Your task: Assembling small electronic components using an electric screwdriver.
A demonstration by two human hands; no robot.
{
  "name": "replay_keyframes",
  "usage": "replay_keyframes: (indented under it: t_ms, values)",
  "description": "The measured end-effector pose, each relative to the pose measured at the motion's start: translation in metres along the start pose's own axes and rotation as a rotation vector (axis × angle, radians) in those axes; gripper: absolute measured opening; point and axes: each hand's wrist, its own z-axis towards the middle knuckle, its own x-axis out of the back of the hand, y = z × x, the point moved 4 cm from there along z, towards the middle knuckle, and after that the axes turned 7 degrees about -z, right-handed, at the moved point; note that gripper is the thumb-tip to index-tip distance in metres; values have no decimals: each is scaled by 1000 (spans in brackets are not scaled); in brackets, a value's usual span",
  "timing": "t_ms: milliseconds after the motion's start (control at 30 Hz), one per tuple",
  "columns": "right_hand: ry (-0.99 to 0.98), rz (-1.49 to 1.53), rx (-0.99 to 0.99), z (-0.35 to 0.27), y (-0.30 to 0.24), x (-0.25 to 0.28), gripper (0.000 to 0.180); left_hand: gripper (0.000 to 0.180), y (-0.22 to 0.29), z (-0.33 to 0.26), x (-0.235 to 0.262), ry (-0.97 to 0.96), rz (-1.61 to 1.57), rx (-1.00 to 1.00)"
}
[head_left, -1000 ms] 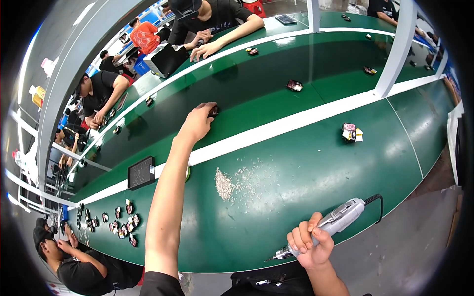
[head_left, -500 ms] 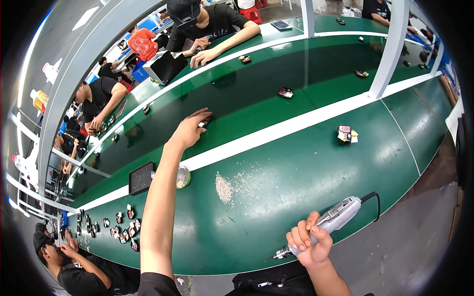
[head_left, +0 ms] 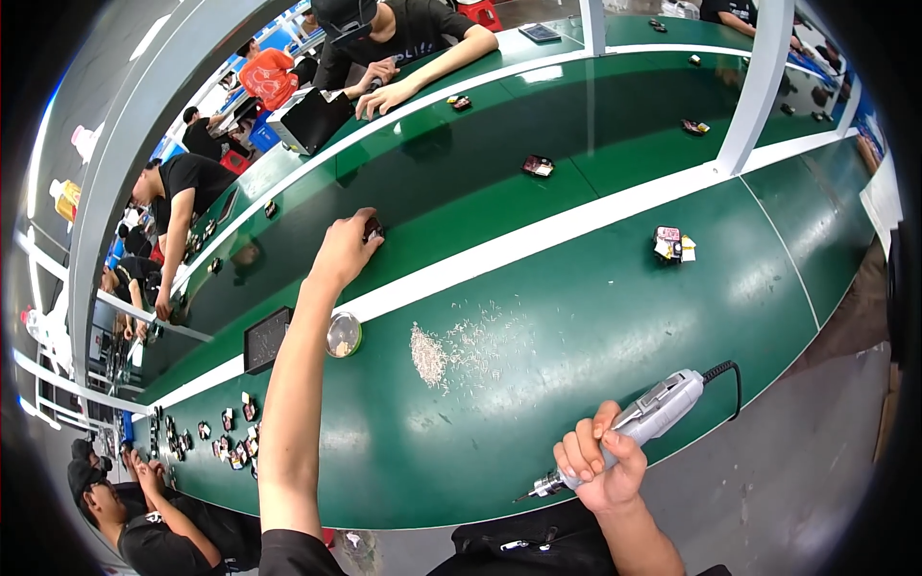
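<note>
My left hand (head_left: 344, 252) reaches across to the far belt, its fingers closed around a small black device (head_left: 373, 228) with a red and white label. In my right hand (head_left: 607, 463), at the near edge, is a grey electric screwdriver (head_left: 661, 401). Its bit points down to the left, and a black cord leaves its back end. Left of the screwdriver and farther off lies a pile of tiny pale pieces (head_left: 428, 355), partly scattered to the right. Beside my left forearm stands a round clear container with a green rim (head_left: 344, 334).
A black tray (head_left: 267, 340) sits left of my forearm. Several small devices (head_left: 230, 444) cluster at the left, partly behind my arm. Another device (head_left: 668, 246) lies at the right. A grey post (head_left: 757, 96) rises beyond it. Co-workers sit across the belt and at the left.
My left hand has shifted a little left with the small device, and its fingers wrap it more closely. The view has moved slightly. My right hand keeps the screwdriver in about the same place.
</note>
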Motion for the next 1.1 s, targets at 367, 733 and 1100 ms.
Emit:
replay_keyframes:
  t_ms: [367, 733, 1100]
  values:
    - [-69, -8, 14, 10, 0, 2, 9, 56, 161, -218, 12, -127, -224, -210]
    - [-40, -40, 22, 4, 0, 4, 8, 39, 185, -260, -11, -53, -290, -159]
    - [79, -173, -112, -36, 22, -14, 7, 25, 215, -253, -30, 9, -261, -206]
